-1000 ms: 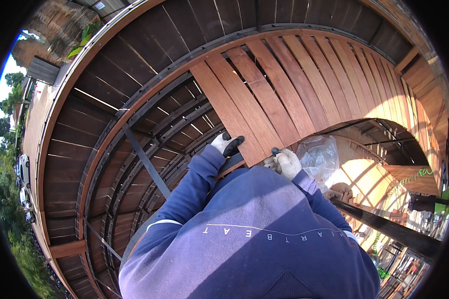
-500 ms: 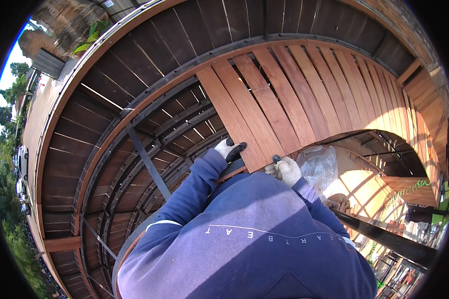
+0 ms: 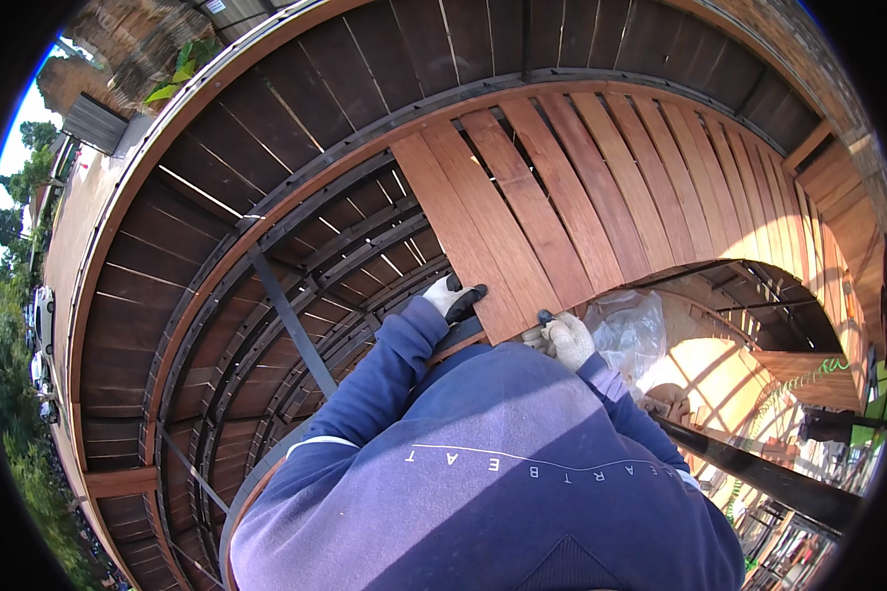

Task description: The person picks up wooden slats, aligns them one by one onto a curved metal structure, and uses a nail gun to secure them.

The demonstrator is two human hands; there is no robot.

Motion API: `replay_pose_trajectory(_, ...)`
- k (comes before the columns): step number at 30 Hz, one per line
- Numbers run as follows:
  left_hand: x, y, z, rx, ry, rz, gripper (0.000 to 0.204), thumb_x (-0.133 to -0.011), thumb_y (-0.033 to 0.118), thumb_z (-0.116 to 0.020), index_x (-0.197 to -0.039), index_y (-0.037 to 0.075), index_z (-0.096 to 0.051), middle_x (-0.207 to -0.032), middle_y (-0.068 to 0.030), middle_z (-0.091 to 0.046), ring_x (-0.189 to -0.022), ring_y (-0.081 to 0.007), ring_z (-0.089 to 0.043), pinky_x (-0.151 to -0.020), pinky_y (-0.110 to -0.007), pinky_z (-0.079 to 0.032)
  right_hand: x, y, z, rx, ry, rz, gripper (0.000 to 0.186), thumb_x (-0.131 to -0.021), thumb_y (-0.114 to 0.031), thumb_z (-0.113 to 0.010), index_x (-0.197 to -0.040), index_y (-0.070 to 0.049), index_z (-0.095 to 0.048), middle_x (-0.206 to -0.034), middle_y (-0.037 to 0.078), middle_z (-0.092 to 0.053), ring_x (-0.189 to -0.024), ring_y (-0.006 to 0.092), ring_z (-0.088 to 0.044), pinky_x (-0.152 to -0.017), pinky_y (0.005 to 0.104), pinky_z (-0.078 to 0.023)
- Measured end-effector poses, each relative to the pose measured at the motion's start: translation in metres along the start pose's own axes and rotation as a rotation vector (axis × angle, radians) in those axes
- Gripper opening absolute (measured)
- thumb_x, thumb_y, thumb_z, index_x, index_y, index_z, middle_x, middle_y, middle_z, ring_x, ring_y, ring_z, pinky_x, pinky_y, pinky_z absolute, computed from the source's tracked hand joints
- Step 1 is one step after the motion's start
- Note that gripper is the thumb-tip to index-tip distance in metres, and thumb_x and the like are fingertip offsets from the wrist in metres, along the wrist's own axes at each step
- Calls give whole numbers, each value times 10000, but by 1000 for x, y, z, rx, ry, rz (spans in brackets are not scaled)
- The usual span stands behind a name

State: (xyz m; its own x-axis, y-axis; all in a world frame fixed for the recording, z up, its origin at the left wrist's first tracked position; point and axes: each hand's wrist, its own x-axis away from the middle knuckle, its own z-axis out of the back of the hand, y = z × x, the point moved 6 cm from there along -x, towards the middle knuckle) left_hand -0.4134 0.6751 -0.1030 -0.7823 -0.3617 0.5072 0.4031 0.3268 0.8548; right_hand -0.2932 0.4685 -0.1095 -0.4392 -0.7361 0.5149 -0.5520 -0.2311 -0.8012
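Your left hand (image 3: 455, 297), half-curled, touches the end plank (image 3: 458, 236) at the plank row's (image 3: 616, 187) left; your right hand (image 3: 564, 339) curls by its near end, both grips unclear — uneven pressure could skew it.

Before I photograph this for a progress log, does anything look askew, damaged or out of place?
The spacing looks uneven: the end plank by the left hand sits close to its neighbour, while wider dark gaps flank the next plank. The crumpled clear plastic beside the right hand also looks stray.
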Motion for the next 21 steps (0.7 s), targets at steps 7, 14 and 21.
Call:
replay_pose_trajectory(7, -1, -1, 1, -33, 23, 23, 454, -877, 253, -698, -1253, 29, -577, -1129, -79, -659, -978, -169, -622, -841, -290, -501, 11, -19, -11, 64, 29, 7, 215, -900, -68, -461, -1039, 80, -531, -848, 164, -633, -711, 223, -663, -614, 309, -550)
replay_pose_trajectory(14, -11, -27, 11, 277, 29, 48, 483, -881, 257, -684, -1253, -17, -544, -1162, -149, -636, -1035, -253, -637, -907, -369, -528, 12, -1, -6, -199, 59, -29, 230, -932, -120, -484, -1084, 46, -531, -859, 170, -634, -674, 218, -654, -571, 288, -540)
replay_pose_trajectory(21, 2, -18, 11, 325, 16, 133, 417, -889, 199, -659, -1230, -13, -546, -1132, -150, -646, -1004, -272, -655, -896, -370, -535, 24, -20, -14, -235, 26, -22, 263, -940, -163, -470, -1095, 30, -556, -903, 143, -620, -748, 198, -629, -624, 293, -524)
